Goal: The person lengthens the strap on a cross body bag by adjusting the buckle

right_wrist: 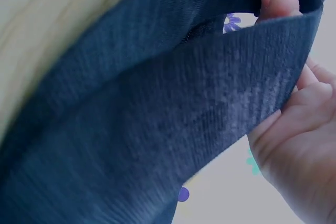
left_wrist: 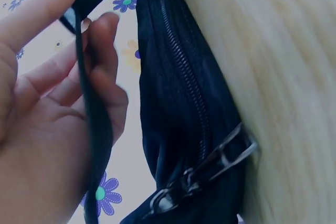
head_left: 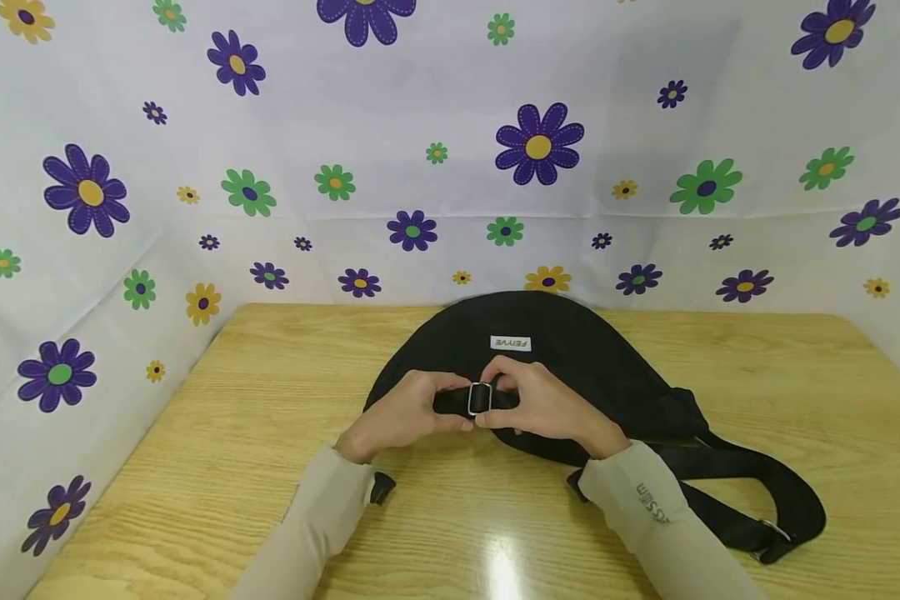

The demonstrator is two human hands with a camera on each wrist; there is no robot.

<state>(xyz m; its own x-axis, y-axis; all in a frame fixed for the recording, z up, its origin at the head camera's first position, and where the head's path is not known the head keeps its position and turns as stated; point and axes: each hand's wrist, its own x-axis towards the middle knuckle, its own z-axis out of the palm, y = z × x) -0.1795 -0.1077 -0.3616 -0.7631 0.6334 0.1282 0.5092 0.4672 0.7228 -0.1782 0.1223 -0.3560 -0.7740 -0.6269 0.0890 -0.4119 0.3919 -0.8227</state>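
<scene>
A black sling bag (head_left: 562, 329) with a small white label (head_left: 511, 343) lies on the table. In front of it, a silver rectangular slider buckle (head_left: 480, 387) sits on a black webbing strap (head_left: 451, 401). My left hand (head_left: 408, 408) pinches the strap left of the buckle between thumb and fingers. From the other side my right hand (head_left: 543, 404) grips the strap, thumb and index finger at the buckle's edge. The left wrist view shows strap hanging past the palm, beside the bag's zipper (left_wrist: 184, 72). Wide webbing (right_wrist: 173, 93) partly covers my right fingers in the right wrist view.
More strap (head_left: 791, 492) loops over the wooden table (head_left: 285, 375) at right, with a second metal buckle (head_left: 774, 529). Black plastic pieces (head_left: 382, 487) show beside both sleeves. A flower-printed white cloth (head_left: 435, 100) stands behind and at the sides.
</scene>
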